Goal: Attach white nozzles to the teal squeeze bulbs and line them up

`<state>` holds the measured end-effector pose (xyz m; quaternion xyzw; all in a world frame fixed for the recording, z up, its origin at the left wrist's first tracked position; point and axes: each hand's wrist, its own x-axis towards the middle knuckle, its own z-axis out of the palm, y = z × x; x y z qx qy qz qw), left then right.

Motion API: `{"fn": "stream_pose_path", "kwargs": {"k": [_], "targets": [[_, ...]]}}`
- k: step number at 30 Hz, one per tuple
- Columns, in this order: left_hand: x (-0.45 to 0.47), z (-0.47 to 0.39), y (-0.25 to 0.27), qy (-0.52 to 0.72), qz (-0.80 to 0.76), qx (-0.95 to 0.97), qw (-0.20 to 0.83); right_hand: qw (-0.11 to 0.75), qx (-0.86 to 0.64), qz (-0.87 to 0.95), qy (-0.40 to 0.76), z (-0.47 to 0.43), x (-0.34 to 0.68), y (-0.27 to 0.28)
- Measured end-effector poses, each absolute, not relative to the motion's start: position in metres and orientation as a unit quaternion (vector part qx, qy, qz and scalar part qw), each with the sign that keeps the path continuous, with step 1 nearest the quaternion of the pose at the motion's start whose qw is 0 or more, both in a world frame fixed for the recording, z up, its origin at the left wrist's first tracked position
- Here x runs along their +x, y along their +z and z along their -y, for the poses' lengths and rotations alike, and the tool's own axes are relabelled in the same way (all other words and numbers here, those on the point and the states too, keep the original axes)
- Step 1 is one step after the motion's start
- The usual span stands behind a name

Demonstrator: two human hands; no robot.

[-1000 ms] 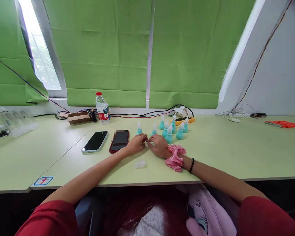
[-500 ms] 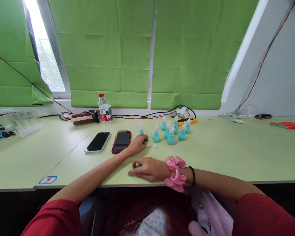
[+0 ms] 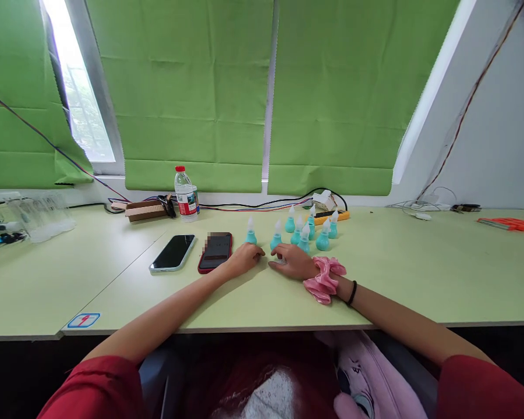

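My left hand rests on the table with its fingers curled together; what they hold, if anything, is hidden. Just behind it stands a small turquoise bulb-shaped bottle with a pointed whitish cap. My right hand is low over the table, thumb and forefinger apart around a small white disc, which is partly covered. Another turquoise bottle stands right behind its fingertips. Several more such bottles are grouped behind and to the right, one partly hidden by my right hand.
Two phones, one light-edged and one red-cased, lie left of my left hand. Farther back are a water bottle, a cardboard box, cables and a yellow-black device. Orange-handled scissors lie far right.
My right hand has moved forward and right from the table's front edge to the white disc, its fingers now around it. My left hand has shifted only slightly.
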<state>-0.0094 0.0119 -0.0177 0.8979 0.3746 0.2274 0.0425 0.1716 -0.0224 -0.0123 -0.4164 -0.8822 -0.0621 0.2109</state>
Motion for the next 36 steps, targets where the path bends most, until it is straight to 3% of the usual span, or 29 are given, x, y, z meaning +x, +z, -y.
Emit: {"fn": "stream_pose_path", "kwargs": {"k": [6,12,15,25,32,36], "targets": [[-0.010,-0.009,-0.013,0.270,-0.358,0.889,0.092,0.181,-0.336,0.924,-0.007,0.021,0.181,0.002],[-0.006,-0.007,-0.010,0.295,-0.360,0.861,0.206,0.147,-0.331,0.930,0.062,0.018,0.192,0.010],[-0.007,-0.008,-0.011,0.290,-0.351,0.858,0.238,0.176,-0.334,0.921,0.094,0.017,0.190,0.007],[-0.009,-0.007,-0.012,0.230,-0.387,0.891,0.058,0.230,-0.341,0.908,0.077,0.018,0.181,-0.001],[-0.009,-0.005,-0.013,0.214,-0.362,0.905,0.062,0.216,-0.346,0.905,0.122,0.021,0.182,0.001],[-0.008,-0.005,-0.011,0.245,-0.360,0.893,0.116,0.209,-0.377,0.890,0.149,0.018,0.183,-0.002]]}}
